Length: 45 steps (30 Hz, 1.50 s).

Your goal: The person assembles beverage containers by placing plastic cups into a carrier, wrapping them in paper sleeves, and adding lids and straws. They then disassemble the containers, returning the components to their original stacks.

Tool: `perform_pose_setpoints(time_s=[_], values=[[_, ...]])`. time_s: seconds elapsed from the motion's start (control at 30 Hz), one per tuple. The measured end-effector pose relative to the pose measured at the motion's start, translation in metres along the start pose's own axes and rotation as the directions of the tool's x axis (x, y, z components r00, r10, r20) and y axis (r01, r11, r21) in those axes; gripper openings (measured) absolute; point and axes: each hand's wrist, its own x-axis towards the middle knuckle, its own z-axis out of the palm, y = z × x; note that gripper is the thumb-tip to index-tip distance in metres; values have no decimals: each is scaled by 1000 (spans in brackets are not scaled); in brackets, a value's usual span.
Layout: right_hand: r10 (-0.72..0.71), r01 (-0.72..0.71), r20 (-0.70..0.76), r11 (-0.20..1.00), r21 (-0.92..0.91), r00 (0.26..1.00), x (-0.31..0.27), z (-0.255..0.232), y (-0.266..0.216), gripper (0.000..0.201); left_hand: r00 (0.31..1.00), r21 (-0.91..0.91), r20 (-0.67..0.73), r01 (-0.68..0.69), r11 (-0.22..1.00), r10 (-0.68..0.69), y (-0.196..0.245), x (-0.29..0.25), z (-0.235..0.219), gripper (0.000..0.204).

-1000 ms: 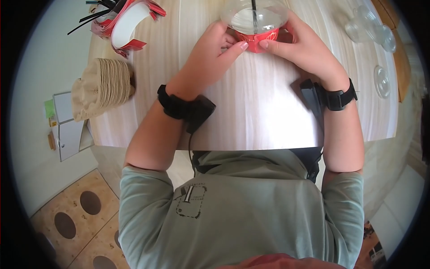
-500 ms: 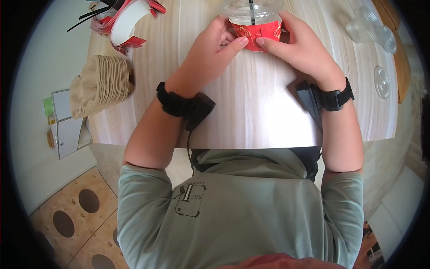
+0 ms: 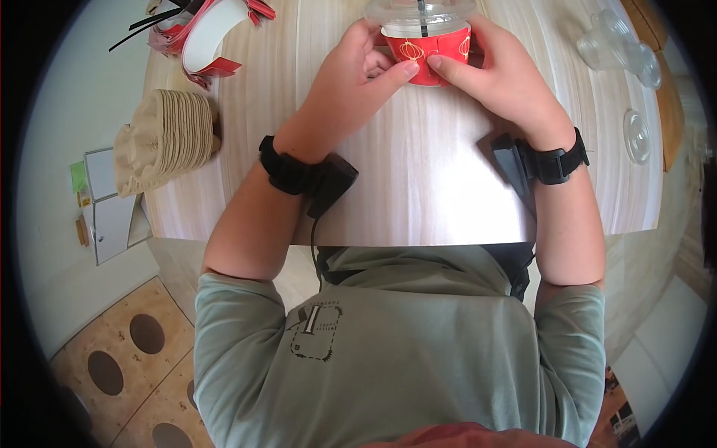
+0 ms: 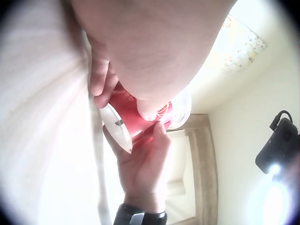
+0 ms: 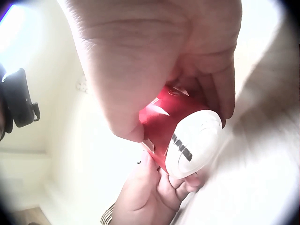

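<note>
Both hands angle inward, left fingers [image 3: 407,71] and right fingers [image 3: 437,63] curled round the red-sleeved cup [image 3: 426,54].

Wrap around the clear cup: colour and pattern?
Red wrap with gold lantern-like outlines; best seen in the head view.

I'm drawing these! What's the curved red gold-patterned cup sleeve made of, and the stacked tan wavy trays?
The red sleeve seems thin, slightly shiny card or paper: it bends and glints. The tan trays look like matte moulded pulp, probably: dull, unshiny surface.
</note>
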Motion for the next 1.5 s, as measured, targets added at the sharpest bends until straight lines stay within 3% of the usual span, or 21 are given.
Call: perform_pose_setpoints(time_s=[0.03,0.13,0.23,0.33,0.43,0.53,0.73,0.83,0.93,1.03,1.23,1.4,1.5], values=[[12,-12,16,1000,-23,1000,0,-2,-1,49,1000,8,-6,16,1000,-15,0,0,0,56],[-52,47,39,990,137,998,3,-6,-16,63,999,-17,-23,29,999,-30,-1,-1,0,55],[-163,163,-12,984,71,987,4,-4,-10,60,1000,-100,-18,19,995,-21,0,0,3,55],[-46,45,21,996,74,999,0,-5,-22,59,997,-95,13,77,992,-77,2,-1,0,55],[-29,26,43,997,76,999,1,-5,-18,58,996,-63,14,93,994,-92,2,-1,-1,54],[-189,184,56,979,90,980,5,-2,-6,60,997,-46,11,80,996,-80,-1,-1,-2,53],[-137,111,151,980,165,979,0,0,-15,59,999,-44,-39,20,999,-22,-3,-2,1,58],[-198,171,115,962,212,973,-2,-1,-25,54,998,-44,-47,35,998,-37,0,-2,2,58],[-249,211,156,951,226,956,8,1,-6,52,998,-36,-52,40,999,-42,0,-2,2,57],[-150,118,163,975,188,975,-4,-4,-30,51,998,-34,-57,30,999,-32,0,-2,2,57],[-78,63,138,992,109,987,2,-3,-20,54,996,-76,-77,31,997,-37,-2,-2,2,56],[-96,87,72,990,110,993,-6,-2,-31,57,993,-60,-27,117,991,-119,4,-2,0,56],[-85,77,108,993,84,990,-2,-5,-21,58,991,-54,-76,102,993,-106,2,-2,2,66]])
